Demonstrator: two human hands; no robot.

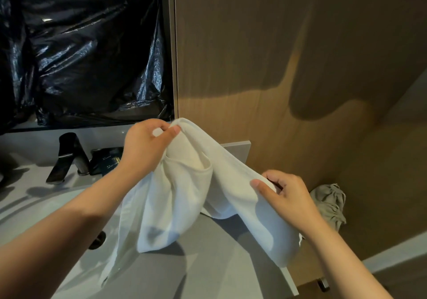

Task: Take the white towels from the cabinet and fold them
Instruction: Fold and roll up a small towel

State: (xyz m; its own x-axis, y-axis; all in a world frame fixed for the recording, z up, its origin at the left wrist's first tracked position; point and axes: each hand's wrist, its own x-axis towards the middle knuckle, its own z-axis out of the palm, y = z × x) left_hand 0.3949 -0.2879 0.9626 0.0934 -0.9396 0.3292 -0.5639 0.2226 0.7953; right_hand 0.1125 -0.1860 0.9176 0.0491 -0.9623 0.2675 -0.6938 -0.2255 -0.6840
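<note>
A white towel hangs bunched between both hands above the grey counter. My left hand pinches its top edge at the upper middle of the view. Lower and to the right, my right hand grips another part of the edge. The cloth sags in two loose lobes between and below the hands, and its lower end touches the counter. No cabinet opening is in view.
A dark faucet stands at the left by the sink basin, with a dark packet behind it. Black plastic sheeting covers the area above. A wood panel wall rises on the right; a grey cloth bag lies low beside it.
</note>
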